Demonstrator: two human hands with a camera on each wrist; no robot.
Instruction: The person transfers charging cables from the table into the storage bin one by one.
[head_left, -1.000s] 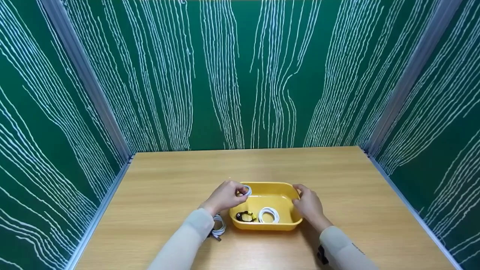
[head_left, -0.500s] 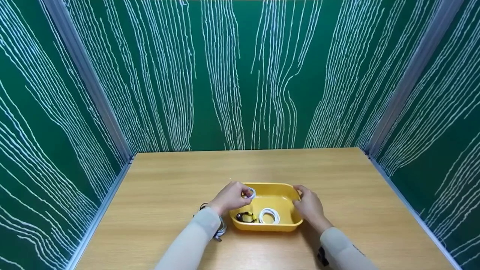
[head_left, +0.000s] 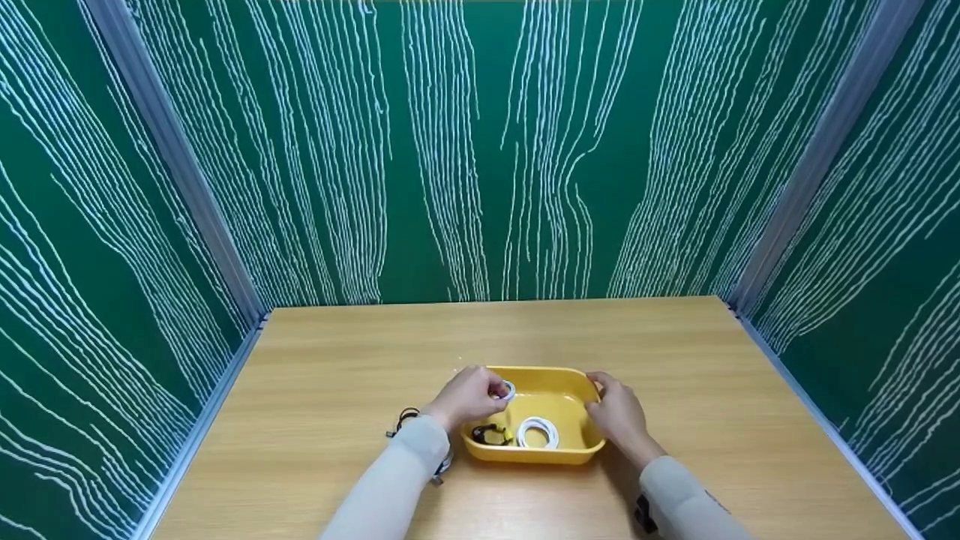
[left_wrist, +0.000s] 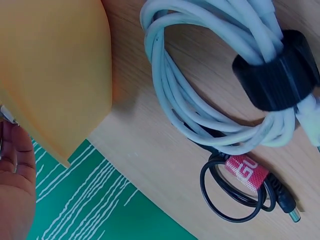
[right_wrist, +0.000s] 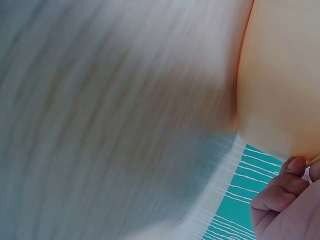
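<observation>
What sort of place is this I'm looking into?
Probably a purpose-built work booth: green walls with wavy white lines enclose a wooden table on three sides, and grey posts stand at the two far corners.

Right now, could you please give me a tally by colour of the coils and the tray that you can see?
White or pale coils: 3 (held coil in the left hand, loose coil in the tray, banded coil outside it)
Black-and-yellow coil: 1
Black coil with a red band: 1
Yellow tray: 1
Total: 6
</observation>
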